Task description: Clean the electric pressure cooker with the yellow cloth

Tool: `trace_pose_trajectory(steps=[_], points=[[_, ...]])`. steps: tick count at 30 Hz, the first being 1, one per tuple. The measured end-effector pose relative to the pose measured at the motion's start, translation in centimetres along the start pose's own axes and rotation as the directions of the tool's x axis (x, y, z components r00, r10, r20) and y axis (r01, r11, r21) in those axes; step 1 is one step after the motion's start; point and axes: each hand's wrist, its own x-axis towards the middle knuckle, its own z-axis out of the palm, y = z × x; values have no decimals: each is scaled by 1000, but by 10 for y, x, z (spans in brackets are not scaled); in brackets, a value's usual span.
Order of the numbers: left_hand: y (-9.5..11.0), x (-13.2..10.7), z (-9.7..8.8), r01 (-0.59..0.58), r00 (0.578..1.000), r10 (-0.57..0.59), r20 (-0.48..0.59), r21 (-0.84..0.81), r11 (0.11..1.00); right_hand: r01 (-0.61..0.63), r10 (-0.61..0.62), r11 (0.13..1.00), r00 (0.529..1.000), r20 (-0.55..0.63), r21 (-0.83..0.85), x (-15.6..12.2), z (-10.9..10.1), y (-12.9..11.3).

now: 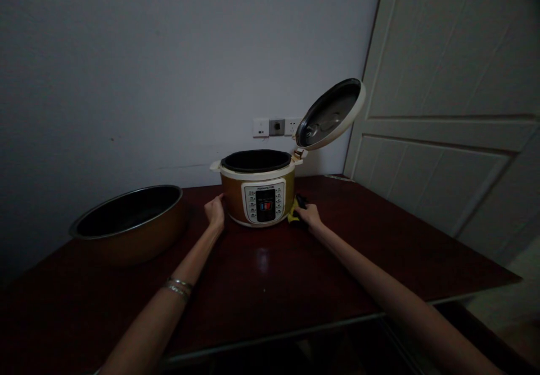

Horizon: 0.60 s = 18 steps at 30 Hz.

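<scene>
Pale grey behind everything: a broad plain wall [169, 71]. At 2 o'clock, a tall white panelled door [447, 66]. From 3 round to 9, a flat, glossy dark red table [261, 285]. At the dial's centre, upright on the table, a round gold-brown and white electric cooker [265, 195], button panel to the front. Towards 8 o'clock, well apart, a round gold-brown pot with dark interior [126, 245]. Between 1 and 2, hinged to the cooker and raised, a round white-rimmed lid with dark underside [331, 116]. At 4 o'clock, right hand [310, 216] closed around a small yellow-and-black item [292, 213] beside the cooker's lower wall, too dark to identify. At 8, left hand [215, 211] bent at the opposite wall; fingertips hidden, cannot tell whether gripping. Towards 7, silvery bracelets [177, 288] on the left forearm.
</scene>
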Motion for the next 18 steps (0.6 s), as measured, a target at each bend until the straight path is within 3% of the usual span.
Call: trace_pose_trajectory(steps=[6, 11, 14, 16, 17, 18], points=[[-2, -1, 4, 10, 999, -10, -36, -16, 1000, -75, 75, 992, 997, 10, 102, -42, 10, -3], [-3, -6, 7, 7, 999, -10, -43, -68, 998, -27, 11, 995, 985, 174, 94, -80, 17, -17], [-4, -5, 6, 0, 1000, -2, -24, -95, 995, 57, -75, 996, 946, 316, 67, -107, 22, -29], [-3, -1, 3, 8, 1000, -7, 11, -111, 994, 310, -271, 951, 862, 429, -23, -126, 26, -40], [-2, 2, 2, 21, 999, -17, 36, -117, 993, 508, -402, 856, 771, 495, -96, -135, 29, -46], [0, 5, 0, 41, 997, -34, 64, -119, 992, 705, -517, 687, 644, 565, -175, -142, 34, -52]])
